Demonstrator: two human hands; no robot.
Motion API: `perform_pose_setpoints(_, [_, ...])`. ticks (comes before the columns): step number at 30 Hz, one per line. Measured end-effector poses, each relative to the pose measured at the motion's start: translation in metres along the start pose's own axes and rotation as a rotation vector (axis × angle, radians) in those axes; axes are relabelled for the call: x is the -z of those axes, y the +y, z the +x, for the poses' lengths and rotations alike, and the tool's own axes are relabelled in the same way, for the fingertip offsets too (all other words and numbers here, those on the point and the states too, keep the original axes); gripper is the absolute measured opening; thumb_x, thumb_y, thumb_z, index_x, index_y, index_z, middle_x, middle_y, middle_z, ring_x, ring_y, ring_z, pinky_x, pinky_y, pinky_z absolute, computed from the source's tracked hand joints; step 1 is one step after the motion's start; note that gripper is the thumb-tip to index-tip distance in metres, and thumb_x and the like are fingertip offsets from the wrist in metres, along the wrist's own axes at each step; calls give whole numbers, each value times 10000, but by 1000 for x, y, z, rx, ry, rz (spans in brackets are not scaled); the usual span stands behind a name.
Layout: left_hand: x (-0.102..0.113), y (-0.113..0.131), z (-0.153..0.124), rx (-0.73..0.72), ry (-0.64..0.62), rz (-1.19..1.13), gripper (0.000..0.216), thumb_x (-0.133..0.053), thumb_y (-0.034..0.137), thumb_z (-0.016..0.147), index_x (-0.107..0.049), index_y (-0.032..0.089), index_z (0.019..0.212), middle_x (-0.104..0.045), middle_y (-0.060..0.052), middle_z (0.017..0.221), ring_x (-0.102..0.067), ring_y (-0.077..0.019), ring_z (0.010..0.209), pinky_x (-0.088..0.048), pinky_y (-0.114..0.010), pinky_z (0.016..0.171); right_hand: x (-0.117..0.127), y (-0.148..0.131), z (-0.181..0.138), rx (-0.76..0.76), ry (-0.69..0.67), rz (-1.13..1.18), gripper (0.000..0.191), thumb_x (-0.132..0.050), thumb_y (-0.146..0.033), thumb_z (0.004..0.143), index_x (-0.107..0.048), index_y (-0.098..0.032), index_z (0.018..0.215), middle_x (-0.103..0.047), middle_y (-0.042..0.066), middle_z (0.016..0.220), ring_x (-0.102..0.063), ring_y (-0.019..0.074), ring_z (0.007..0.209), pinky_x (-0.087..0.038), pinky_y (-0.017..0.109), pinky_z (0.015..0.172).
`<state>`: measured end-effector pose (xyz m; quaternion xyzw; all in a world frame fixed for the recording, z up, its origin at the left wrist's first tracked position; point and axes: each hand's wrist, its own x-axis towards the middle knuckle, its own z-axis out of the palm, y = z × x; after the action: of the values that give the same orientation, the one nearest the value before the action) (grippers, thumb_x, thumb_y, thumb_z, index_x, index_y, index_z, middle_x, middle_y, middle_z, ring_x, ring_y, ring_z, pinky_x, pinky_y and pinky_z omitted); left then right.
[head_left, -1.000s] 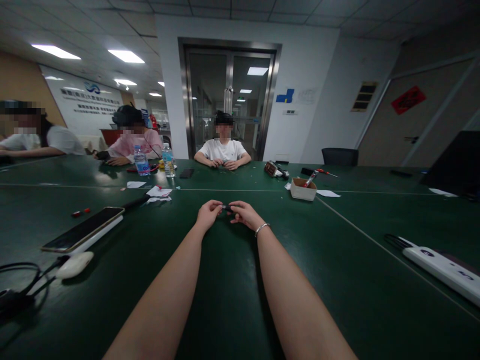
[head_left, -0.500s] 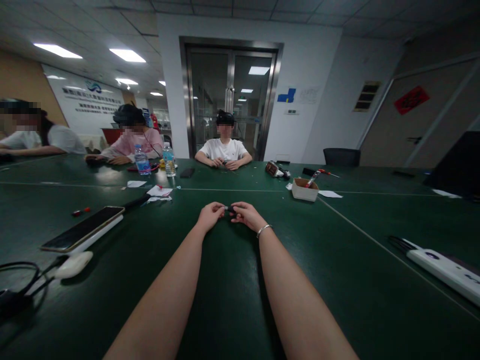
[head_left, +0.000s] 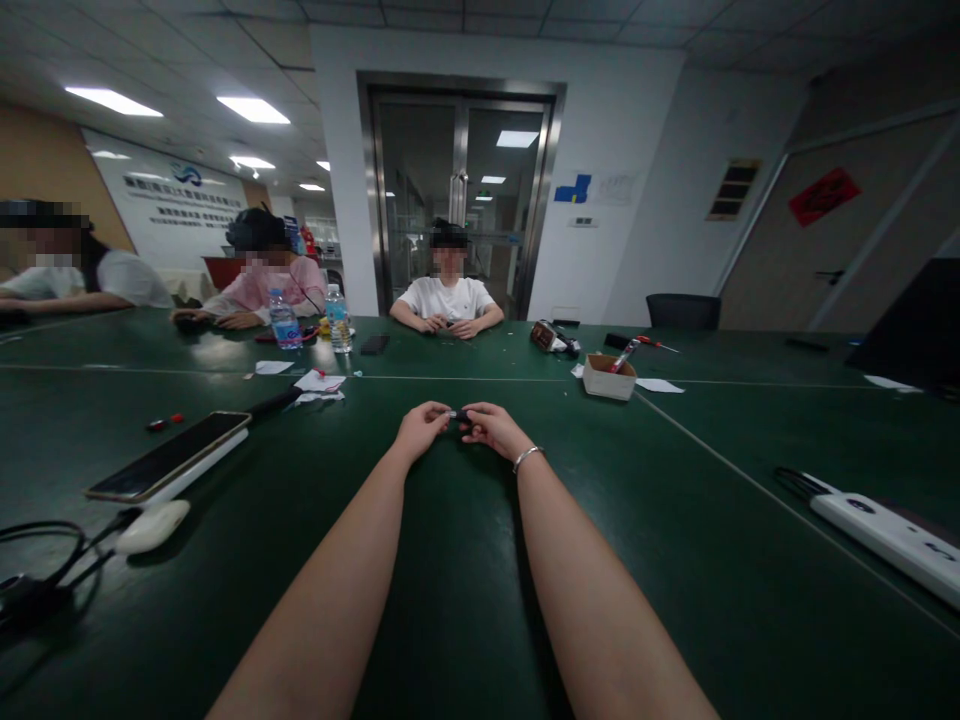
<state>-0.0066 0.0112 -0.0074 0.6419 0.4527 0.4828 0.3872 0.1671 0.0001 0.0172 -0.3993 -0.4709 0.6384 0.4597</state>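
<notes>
Both hands meet above the green table (head_left: pixel 450 560), in the middle of the view. Between them is a small black piece with a silvery end (head_left: pixel 460 416), too small to tell its kind. My left hand (head_left: pixel 422 430) pinches the silvery end between thumb and fingertips. The black part sits in the closed fingertips of my right hand (head_left: pixel 496 431), whose wrist bears a silver bracelet (head_left: pixel 528 459). Fingers hide part of the piece.
On the left lie a phone (head_left: pixel 172 455), a white rounded case (head_left: pixel 154 527) and black cables. A small box (head_left: pixel 609 378) and a power strip (head_left: pixel 885 545) are on the right. Bottles (head_left: pixel 338 322) stand farther back. Several people sit across the table.
The view has shifted very slightly. Both hands keep their pinch on the small black piece, with hardly any visible movement.
</notes>
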Motion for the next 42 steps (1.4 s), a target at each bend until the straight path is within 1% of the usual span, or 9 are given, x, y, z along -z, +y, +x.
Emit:
perform_pose_setpoints(4, [0, 1, 0, 9, 29, -6, 266, -634, 308, 700, -651, 161, 922, -655, -51, 777, -583, -128, 654, -469, -270, 646, -1, -1, -1, -4, 4, -13, 104, -489, -54, 855, -540, -113, 922, -611, 14, 551, -499, 49, 393, -583, 274, 548])
perform_pose_setpoints(6, [0, 2, -1, 2, 34, -16, 286, -630, 329, 704, -645, 170, 941, -648, -40, 751, -580, -127, 641, -468, -266, 627, -1, -1, 0, -8, 10, -26, 107, -484, -53, 857, -543, -114, 922, -606, 12, 546, -508, 53, 401, -584, 276, 552])
perform_pose_setpoints(8, [0, 3, -2, 0, 24, -18, 279, -626, 349, 705, -649, 170, 918, -639, -31, 714, -577, -127, 629, -463, -263, 615, -1, -1, 0, -5, 10, -31, 104, -484, -58, 860, -545, -114, 924, -600, 8, 544, -514, 56, 406, -584, 277, 553])
perform_pose_setpoints(13, [-1, 5, -2, 22, 32, -7, 283, -679, 309, 649, -662, 156, 886, -651, -40, 703, -574, -131, 624, -455, -268, 622, 1, 1, 1, 8, -4, -13, 83, -505, -77, 856, -542, -117, 919, -600, 6, 563, -500, 47, 395, -584, 277, 557])
perform_pose_setpoints(17, [-2, 7, -2, 55, 47, -13, 237, -618, 353, 697, -651, 143, 802, -640, -37, 660, -562, -127, 583, -441, -261, 586, 2, 3, 1, 12, -3, -2, 95, -511, -70, 850, -536, -121, 926, -595, 1, 565, -502, 48, 400, -586, 283, 558])
perform_pose_setpoints(22, [0, 6, -1, 69, 104, 34, 300, -564, 434, 723, -639, 147, 767, -623, -29, 635, -551, -127, 564, -429, -253, 564, 2, 3, 1, 25, 21, 25, 121, -482, -66, 861, -525, -129, 956, -602, 1, 583, -511, 50, 406, -588, 288, 567])
perform_pose_setpoints(30, [-2, 6, -2, 81, 67, 93, 329, -555, 474, 719, -630, 156, 756, -622, -24, 635, -548, -125, 569, -413, -241, 558, 1, 3, -1, 27, -30, -6, 136, -523, -68, 841, -539, -129, 962, -618, 5, 623, -528, 48, 433, -593, 273, 569])
perform_pose_setpoints(37, [-1, 10, -4, 139, 44, 133, 370, -541, 523, 716, -628, 164, 710, -626, -28, 612, -548, -130, 556, -398, -240, 540, 3, 5, 1, 63, -42, -1, 114, -586, -72, 804, -577, -128, 903, -592, -4, 602, -587, 82, 528, -599, 280, 588])
perform_pose_setpoints(42, [-1, 14, -4, 142, 32, 193, 418, -477, 551, 744, -604, 167, 637, -595, -14, 556, -523, -123, 506, -380, -240, 528, 2, 4, 0, 60, -44, -14, 123, -583, -71, 804, -580, -127, 914, -594, -8, 611, -553, 62, 492, -595, 264, 575])
